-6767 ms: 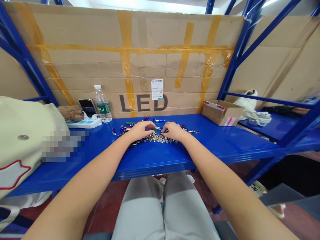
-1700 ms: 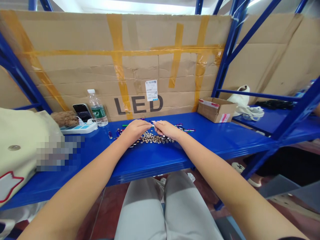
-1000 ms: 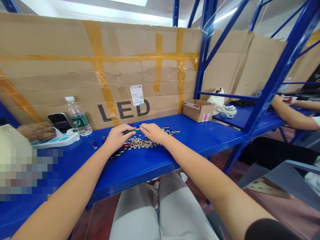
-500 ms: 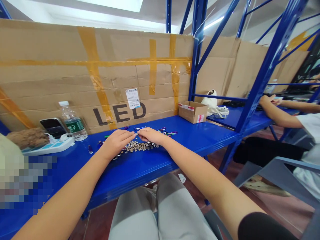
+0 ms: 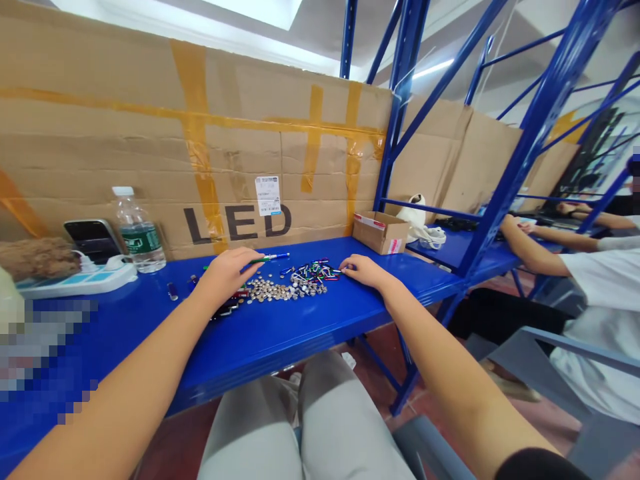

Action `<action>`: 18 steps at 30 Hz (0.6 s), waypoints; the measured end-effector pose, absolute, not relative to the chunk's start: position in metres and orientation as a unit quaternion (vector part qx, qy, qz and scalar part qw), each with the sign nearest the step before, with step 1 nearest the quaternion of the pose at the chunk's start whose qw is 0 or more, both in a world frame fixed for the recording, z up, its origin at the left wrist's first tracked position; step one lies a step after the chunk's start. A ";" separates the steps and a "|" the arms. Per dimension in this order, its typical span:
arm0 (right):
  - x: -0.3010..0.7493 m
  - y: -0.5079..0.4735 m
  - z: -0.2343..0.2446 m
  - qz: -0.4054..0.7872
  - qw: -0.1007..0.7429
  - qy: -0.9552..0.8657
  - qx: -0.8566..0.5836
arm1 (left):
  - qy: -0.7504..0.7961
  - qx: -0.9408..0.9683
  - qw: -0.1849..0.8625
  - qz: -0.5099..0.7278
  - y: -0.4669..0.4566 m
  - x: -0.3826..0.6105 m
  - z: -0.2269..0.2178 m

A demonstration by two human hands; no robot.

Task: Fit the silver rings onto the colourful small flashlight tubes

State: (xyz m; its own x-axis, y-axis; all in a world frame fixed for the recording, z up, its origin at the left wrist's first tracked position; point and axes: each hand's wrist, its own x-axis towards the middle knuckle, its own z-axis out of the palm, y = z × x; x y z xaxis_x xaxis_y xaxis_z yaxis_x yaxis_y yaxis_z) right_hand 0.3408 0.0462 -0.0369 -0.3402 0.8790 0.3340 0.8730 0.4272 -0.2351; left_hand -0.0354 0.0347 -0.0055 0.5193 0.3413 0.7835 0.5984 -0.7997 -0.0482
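Observation:
My left hand (image 5: 226, 272) rests on the blue shelf (image 5: 280, 333) with its fingers curled around a thin blue and green pen-shaped piece (image 5: 270, 257). A heap of small silver button cells (image 5: 273, 291) lies just to the right of it. My right hand (image 5: 365, 271) sits further right, fingers pinched beside a cluster of small coloured keychain lights (image 5: 316, 271). What, if anything, its fingertips hold is too small to see. A few more small coloured pieces (image 5: 173, 291) lie scattered to the left of my left hand.
A taped cardboard wall marked LED (image 5: 237, 223) backs the shelf. At the left stand a water bottle (image 5: 137, 232), a phone (image 5: 93, 238) and a power strip (image 5: 80, 280). A small open carton (image 5: 380, 232) sits at the right. Another person's arms (image 5: 530, 243) work at the neighbouring shelf.
My hands have parted: the right one has slid right to the coloured keychain lights, while the left stays by the button cells holding the pen-shaped piece. The view has swung right.

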 end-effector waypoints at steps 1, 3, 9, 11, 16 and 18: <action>0.341 0.046 -0.039 0.004 0.207 -0.820 -0.533 | -0.272 -0.862 0.159 -0.397 0.035 -0.034 -0.007; 0.338 0.045 -0.041 -0.010 0.210 -0.819 -0.534 | -0.267 -0.871 0.160 -0.379 0.035 -0.031 -0.009; 0.328 0.042 -0.036 -0.052 0.159 -0.817 -0.552 | -0.260 -0.883 0.168 -0.352 0.035 -0.029 -0.014; 0.324 0.040 -0.033 -0.099 0.119 -0.813 -0.561 | -0.260 -0.884 0.170 -0.349 0.036 -0.029 -0.014; 0.313 0.039 -0.030 -0.203 0.058 -0.802 -0.559 | -0.270 -0.891 0.158 -0.330 0.038 -0.030 -0.014; 0.311 0.039 -0.029 -0.198 0.096 -0.793 -0.568 | -0.270 -0.893 0.150 -0.327 0.038 -0.030 -0.014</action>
State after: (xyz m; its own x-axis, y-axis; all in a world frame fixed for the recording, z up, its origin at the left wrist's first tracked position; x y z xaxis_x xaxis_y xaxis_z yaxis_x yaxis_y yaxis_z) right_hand 0.3107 0.0392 -0.0287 -0.3357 0.8632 0.3770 0.9392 0.2759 0.2045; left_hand -0.0295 0.0376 -0.0144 0.6401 0.3834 0.6658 0.5800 -0.8095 -0.0914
